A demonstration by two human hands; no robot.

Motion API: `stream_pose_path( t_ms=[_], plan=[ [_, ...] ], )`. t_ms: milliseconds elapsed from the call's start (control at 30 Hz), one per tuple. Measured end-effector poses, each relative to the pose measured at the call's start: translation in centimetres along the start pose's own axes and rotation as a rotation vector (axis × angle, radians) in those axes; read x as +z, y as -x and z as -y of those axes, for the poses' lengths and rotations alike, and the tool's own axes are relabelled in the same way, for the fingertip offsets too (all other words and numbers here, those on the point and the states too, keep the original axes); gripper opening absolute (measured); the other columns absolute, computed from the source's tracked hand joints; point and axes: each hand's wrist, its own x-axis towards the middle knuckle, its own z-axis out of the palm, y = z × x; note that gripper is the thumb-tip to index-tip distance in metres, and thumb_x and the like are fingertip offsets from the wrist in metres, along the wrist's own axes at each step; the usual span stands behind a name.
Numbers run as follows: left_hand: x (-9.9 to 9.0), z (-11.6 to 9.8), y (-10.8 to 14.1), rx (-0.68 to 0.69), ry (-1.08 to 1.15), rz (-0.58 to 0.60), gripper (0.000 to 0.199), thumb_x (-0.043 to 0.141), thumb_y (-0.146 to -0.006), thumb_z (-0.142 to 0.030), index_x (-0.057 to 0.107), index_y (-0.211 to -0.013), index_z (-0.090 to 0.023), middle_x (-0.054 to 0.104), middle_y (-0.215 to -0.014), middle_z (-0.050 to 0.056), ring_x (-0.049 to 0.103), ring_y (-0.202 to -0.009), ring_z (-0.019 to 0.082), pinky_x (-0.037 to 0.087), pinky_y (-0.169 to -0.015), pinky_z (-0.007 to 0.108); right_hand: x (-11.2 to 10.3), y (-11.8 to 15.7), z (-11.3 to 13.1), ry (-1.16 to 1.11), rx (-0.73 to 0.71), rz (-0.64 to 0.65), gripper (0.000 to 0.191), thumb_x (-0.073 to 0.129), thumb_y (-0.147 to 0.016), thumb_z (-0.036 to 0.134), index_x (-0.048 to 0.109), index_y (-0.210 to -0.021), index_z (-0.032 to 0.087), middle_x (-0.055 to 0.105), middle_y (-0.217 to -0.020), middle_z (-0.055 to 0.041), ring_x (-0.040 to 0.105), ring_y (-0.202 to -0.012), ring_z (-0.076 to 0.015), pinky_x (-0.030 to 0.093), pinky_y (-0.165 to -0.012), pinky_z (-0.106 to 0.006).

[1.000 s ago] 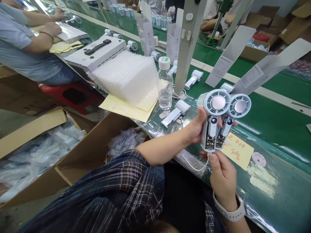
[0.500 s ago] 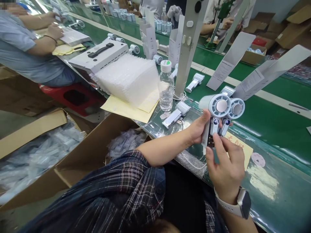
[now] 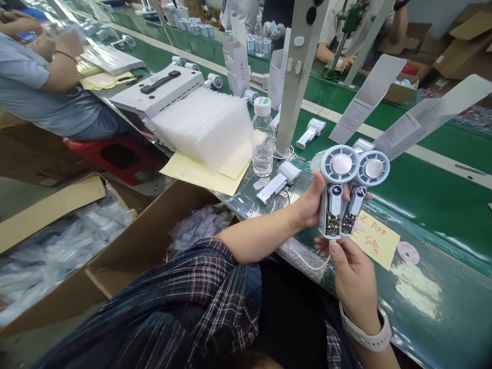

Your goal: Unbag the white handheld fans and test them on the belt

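Observation:
Two light-blue handheld fans stand side by side in my left hand (image 3: 310, 202), which is wrapped round them from the left and behind. The left fan (image 3: 333, 207) and the right fan (image 3: 352, 210) both have open handles with circuit boards showing and small lit displays. My right hand (image 3: 355, 274) pinches the white cable plug (image 3: 332, 242) at the bottom of the left fan's handle. A white cable (image 3: 307, 262) runs from there to the left. Another fan (image 3: 279, 182) lies on the bench left of my hands.
A water bottle (image 3: 263, 138) stands by the metal post (image 3: 298, 77). White foam sheets (image 3: 205, 123) lie on yellow paper, beside a white box (image 3: 157, 87). Open cartons (image 3: 371, 105) stand at the back. A cardboard box (image 3: 126, 241) of plastic bags is below. Another person (image 3: 57, 87) sits at left.
My right hand has moved down from the fans' small displays to the cable plug. Both fans now face me more fully, with boards exposed and numbers readable on the displays.

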Motion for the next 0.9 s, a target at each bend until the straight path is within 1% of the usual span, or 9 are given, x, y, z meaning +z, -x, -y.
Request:
stream_pose_path(
  t_ms=[100,233,333,467,567,633,700,800,900],
  plan=[
    [0.1,-0.1,0.0,0.012,0.04,0.0,0.089,0.073,-0.048,-0.101,0.064,-0.069,-0.015,0.077,-0.106,0.015,0.074,-0.108,0.031,0.061,-0.081,0.035,0.0,0.1,0.0,0.029,-0.089,0.014,0.034,0.066,-0.1,0.05,0.074,-0.082,0.021,0.078,-0.092,-0.0075,0.073,-0.083,-0.0219,0.055,-0.076,-0.033],
    [0.4,-1.1,0.0,0.045,0.152,-0.072,0.085,0.07,-0.059,-0.099,0.063,-0.069,-0.016,0.076,-0.112,0.011,0.075,-0.102,0.024,0.062,-0.087,0.035,0.0,0.1,-0.3,0.095,-0.219,-0.025,0.03,0.068,-0.1,0.045,0.073,-0.082,0.021,0.075,-0.107,-0.009,0.072,-0.101,-0.0239,0.053,-0.085,-0.034],
    [0.7,-1.7,0.2,0.027,0.134,-0.07,0.088,0.058,-0.065,-0.103,0.061,-0.066,-0.015,0.076,-0.115,0.013,0.076,-0.102,0.024,0.063,-0.085,0.035,0.2,0.0,-0.5,-0.044,-0.123,-0.125,0.027,0.066,-0.102,0.043,0.071,-0.088,0.022,0.073,-0.091,-0.0055,0.07,-0.087,-0.0203,0.053,-0.08,-0.033],
    [1.0,-1.7,0.6,0.059,0.045,0.006,0.088,0.073,-0.048,-0.1,0.062,-0.065,-0.015,0.077,-0.111,0.013,0.077,-0.098,0.026,0.064,-0.081,0.033,-0.3,0.1,-0.5,-0.227,-0.023,-0.107,0.029,0.064,-0.105,0.042,0.065,-0.084,0.022,0.057,-0.061,0.003,0.058,-0.059,-0.0143,0.047,-0.063,-0.029],
    [1.2,-1.6,0.8,0.049,0.015,-0.032,0.09,0.073,-0.043,-0.102,0.061,-0.063,-0.015,0.078,-0.111,0.014,0.077,-0.096,0.027,0.065,-0.077,0.033,-1.4,0.1,-0.4,-0.177,-0.005,-0.011,0.029,0.066,-0.103,0.041,0.068,-0.083,0.021,0.057,-0.059,0.0028,0.057,-0.058,-0.0134,0.047,-0.06,-0.028],
    [1.2,-1.6,0.8,0.034,0.032,-0.069,0.091,0.067,-0.047,-0.105,0.058,-0.062,-0.015,0.077,-0.111,0.013,0.078,-0.094,0.026,0.065,-0.079,0.035,-1.9,0.0,-0.5,-0.082,-0.003,0.039,0.031,0.068,-0.102,0.042,0.07,-0.081,0.02,0.061,-0.062,0.0006,0.06,-0.06,-0.0137,0.048,-0.061,-0.027],
    [1.2,-1.6,0.8,0.028,0.052,-0.07,0.092,0.062,-0.051,-0.107,0.056,-0.06,-0.015,0.077,-0.11,0.013,0.078,-0.092,0.026,0.066,-0.08,0.036,-1.7,-0.1,-0.4,-0.053,0.001,0.031,0.034,0.069,-0.101,0.044,0.069,-0.078,0.019,0.063,-0.063,-0.0003,0.061,-0.061,-0.0135,0.047,-0.061,-0.027],
    [1.1,-1.2,0.7,0.056,0.029,-0.03,0.09,0.068,-0.048,-0.104,0.059,-0.062,-0.016,0.077,-0.107,0.012,0.077,-0.092,0.025,0.065,-0.081,0.035,-0.4,0.1,-0.2,-0.223,0.026,-0.045,0.036,0.068,-0.102,0.044,0.064,-0.076,0.02,0.055,-0.058,0.003,0.057,-0.056,-0.0123,0.046,-0.057,-0.026],
    [1.1,-0.4,0.7,0.1,-0.033,-0.047,0.092,0.069,-0.042,-0.105,0.06,-0.062,-0.016,0.076,-0.103,0.013,0.076,-0.094,0.027,0.064,-0.079,0.034,1.3,0.5,0.0,-0.443,0.046,-0.129,0.039,0.065,-0.105,0.042,0.055,-0.074,0.02,0.045,-0.054,0.0065,0.051,-0.049,-0.0103,0.041,-0.053,-0.026]
  ],
)
